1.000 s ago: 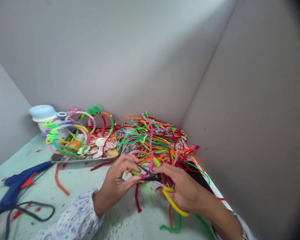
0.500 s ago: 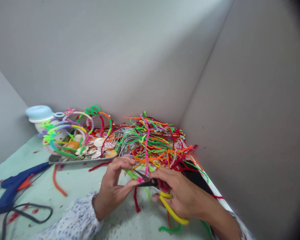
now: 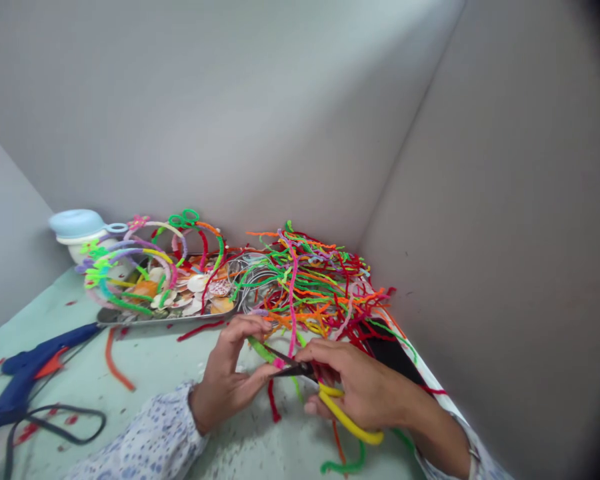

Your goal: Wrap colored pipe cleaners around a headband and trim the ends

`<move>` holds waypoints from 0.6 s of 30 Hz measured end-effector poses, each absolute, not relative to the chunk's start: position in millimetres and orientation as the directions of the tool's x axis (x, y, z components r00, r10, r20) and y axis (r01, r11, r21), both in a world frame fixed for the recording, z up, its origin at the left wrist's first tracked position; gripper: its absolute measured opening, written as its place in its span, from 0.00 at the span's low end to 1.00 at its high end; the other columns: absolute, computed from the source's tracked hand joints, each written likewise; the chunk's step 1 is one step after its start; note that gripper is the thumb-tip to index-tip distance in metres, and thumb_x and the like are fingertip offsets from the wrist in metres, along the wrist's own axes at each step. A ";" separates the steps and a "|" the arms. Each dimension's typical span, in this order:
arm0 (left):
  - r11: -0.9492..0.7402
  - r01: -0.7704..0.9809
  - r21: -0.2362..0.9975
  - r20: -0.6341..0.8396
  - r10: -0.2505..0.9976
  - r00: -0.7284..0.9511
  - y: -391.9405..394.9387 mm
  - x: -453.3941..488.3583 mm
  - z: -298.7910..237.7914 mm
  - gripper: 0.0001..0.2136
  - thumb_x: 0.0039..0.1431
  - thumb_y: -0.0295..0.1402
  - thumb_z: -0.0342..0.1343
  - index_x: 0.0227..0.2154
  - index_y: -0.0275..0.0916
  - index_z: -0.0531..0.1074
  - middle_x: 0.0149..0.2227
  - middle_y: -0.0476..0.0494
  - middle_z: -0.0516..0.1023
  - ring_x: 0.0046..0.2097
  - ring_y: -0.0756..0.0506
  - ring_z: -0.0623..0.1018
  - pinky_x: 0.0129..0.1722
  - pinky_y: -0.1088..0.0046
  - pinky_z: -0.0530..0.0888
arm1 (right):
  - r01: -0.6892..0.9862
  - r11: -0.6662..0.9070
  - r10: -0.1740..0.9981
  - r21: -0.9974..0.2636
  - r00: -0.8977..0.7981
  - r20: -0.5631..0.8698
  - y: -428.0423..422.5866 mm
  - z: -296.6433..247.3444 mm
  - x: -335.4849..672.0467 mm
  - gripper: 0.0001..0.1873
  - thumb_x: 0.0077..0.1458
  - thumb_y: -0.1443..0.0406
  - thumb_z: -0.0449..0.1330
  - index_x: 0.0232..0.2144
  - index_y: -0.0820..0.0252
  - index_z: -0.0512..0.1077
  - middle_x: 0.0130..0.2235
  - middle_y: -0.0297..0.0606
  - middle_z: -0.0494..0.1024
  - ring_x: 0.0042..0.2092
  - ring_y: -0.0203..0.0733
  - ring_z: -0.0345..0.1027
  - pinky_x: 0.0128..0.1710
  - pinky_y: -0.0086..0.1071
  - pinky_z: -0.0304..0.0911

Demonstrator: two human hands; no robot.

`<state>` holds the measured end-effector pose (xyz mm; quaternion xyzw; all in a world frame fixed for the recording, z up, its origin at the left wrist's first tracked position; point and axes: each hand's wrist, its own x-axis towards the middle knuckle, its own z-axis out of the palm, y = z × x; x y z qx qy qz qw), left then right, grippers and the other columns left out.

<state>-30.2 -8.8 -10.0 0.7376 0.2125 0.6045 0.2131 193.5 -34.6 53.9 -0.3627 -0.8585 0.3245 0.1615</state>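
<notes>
The left hand [image 3: 233,377] pinches a green-and-pink band [image 3: 261,350] between thumb and fingertips, while the right hand [image 3: 360,383], wrapped around yellow-handled scissors [image 3: 306,369], holds their 2 parted blades at the band's pink end.

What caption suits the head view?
Left hand holding a green and pink fuzzy strip, right hand holding open yellow-handled scissors at it, near heaped colourful fuzzy stems.

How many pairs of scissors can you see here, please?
1: the yellow-handled scissors, held in the right hand, close to the left hand. Others may be hidden, for instance under the heap of fuzzy stems.
</notes>
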 end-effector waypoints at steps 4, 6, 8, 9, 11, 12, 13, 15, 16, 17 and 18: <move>-0.850 0.079 0.521 0.831 0.526 0.183 -6.9 -33.0 -14.6 0.26 0.51 0.32 0.64 0.52 0.43 0.61 0.41 0.41 0.71 0.44 0.41 0.74 0.47 0.56 0.71 | 0.538 0.558 0.738 -0.632 -0.670 0.081 -36.6 51.5 193.6 0.17 0.51 0.63 0.64 0.44 0.56 0.69 0.36 0.34 0.71 0.36 0.38 0.62 0.36 0.30 0.58; -0.859 0.096 0.503 0.839 0.512 0.181 -5.8 -33.9 -17.2 0.26 0.51 0.35 0.64 0.52 0.43 0.61 0.40 0.41 0.71 0.43 0.41 0.74 0.47 0.55 0.72 | 0.537 0.564 0.733 -0.628 -0.676 0.081 -38.2 50.7 193.2 0.19 0.51 0.64 0.64 0.46 0.56 0.69 0.38 0.35 0.71 0.37 0.39 0.63 0.37 0.30 0.59; -0.863 0.108 0.493 0.845 0.505 0.177 -5.2 -34.2 -19.0 0.26 0.52 0.37 0.64 0.53 0.42 0.61 0.40 0.41 0.71 0.43 0.41 0.75 0.46 0.56 0.72 | 0.537 0.565 0.730 -0.626 -0.679 0.076 -39.1 50.3 192.7 0.20 0.51 0.64 0.64 0.47 0.55 0.69 0.39 0.36 0.72 0.38 0.39 0.63 0.38 0.30 0.59; -0.865 0.113 0.489 0.847 0.502 0.175 -5.2 -34.1 -19.5 0.26 0.52 0.36 0.63 0.53 0.42 0.62 0.40 0.41 0.71 0.43 0.41 0.75 0.46 0.56 0.72 | 0.540 0.564 0.732 -0.625 -0.677 0.076 -39.2 50.4 192.6 0.20 0.51 0.64 0.64 0.47 0.55 0.69 0.39 0.36 0.72 0.38 0.39 0.63 0.38 0.30 0.59; -0.866 0.125 0.483 0.849 0.499 0.176 -5.9 -33.8 -19.8 0.26 0.52 0.33 0.63 0.52 0.42 0.62 0.40 0.41 0.71 0.43 0.41 0.75 0.46 0.56 0.72 | 0.546 0.557 0.738 -0.626 -0.671 0.072 -38.6 51.2 192.5 0.19 0.51 0.63 0.64 0.47 0.56 0.69 0.38 0.36 0.72 0.38 0.39 0.63 0.37 0.30 0.59; -0.866 0.132 0.482 0.848 0.499 0.179 -6.7 -33.6 -19.8 0.26 0.51 0.32 0.63 0.52 0.42 0.62 0.40 0.41 0.71 0.43 0.41 0.75 0.46 0.56 0.72 | 0.545 0.552 0.738 -0.631 -0.672 0.064 -38.1 51.9 192.6 0.19 0.51 0.63 0.64 0.46 0.56 0.69 0.37 0.35 0.72 0.37 0.39 0.63 0.37 0.30 0.59; -0.866 0.137 0.482 0.846 0.500 0.183 -7.6 -33.4 -19.6 0.26 0.51 0.31 0.64 0.52 0.42 0.62 0.40 0.41 0.71 0.43 0.41 0.75 0.46 0.56 0.72 | 0.543 0.545 0.734 -0.639 -0.677 0.051 -37.4 52.7 192.8 0.19 0.51 0.63 0.65 0.46 0.56 0.69 0.36 0.34 0.72 0.36 0.39 0.63 0.36 0.30 0.59; -0.870 0.139 0.473 0.846 0.492 0.207 -9.6 -33.1 -19.4 0.26 0.49 0.29 0.64 0.51 0.42 0.62 0.40 0.40 0.71 0.43 0.40 0.74 0.46 0.55 0.72 | 0.527 0.537 0.713 -0.659 -0.701 0.020 -35.8 54.3 193.4 0.20 0.50 0.63 0.65 0.46 0.57 0.70 0.34 0.33 0.72 0.34 0.37 0.62 0.34 0.28 0.58; -0.875 0.135 0.466 0.844 0.485 0.228 -10.5 -33.0 -19.5 0.27 0.49 0.29 0.64 0.52 0.42 0.61 0.41 0.40 0.71 0.44 0.40 0.74 0.46 0.55 0.72 | 0.515 0.537 0.696 -0.668 -0.718 0.005 -35.1 55.0 193.6 0.20 0.49 0.64 0.66 0.46 0.57 0.70 0.34 0.32 0.72 0.33 0.36 0.62 0.33 0.27 0.58; -0.880 0.129 0.457 0.844 0.475 0.249 -11.2 -32.9 -19.5 0.27 0.49 0.30 0.64 0.52 0.42 0.61 0.41 0.39 0.71 0.44 0.40 0.74 0.45 0.56 0.73 | 0.504 0.541 0.678 -0.674 -0.735 -0.005 -34.6 55.4 193.8 0.21 0.49 0.64 0.66 0.46 0.57 0.70 0.33 0.32 0.72 0.32 0.35 0.62 0.32 0.27 0.58; -0.884 0.124 0.451 0.842 0.468 0.269 -11.8 -32.9 -19.6 0.28 0.49 0.30 0.64 0.52 0.42 0.60 0.41 0.39 0.71 0.44 0.40 0.74 0.44 0.56 0.73 | 0.495 0.547 0.664 -0.675 -0.747 -0.009 -34.3 55.7 194.0 0.21 0.49 0.64 0.66 0.47 0.57 0.70 0.33 0.32 0.72 0.32 0.35 0.61 0.31 0.27 0.58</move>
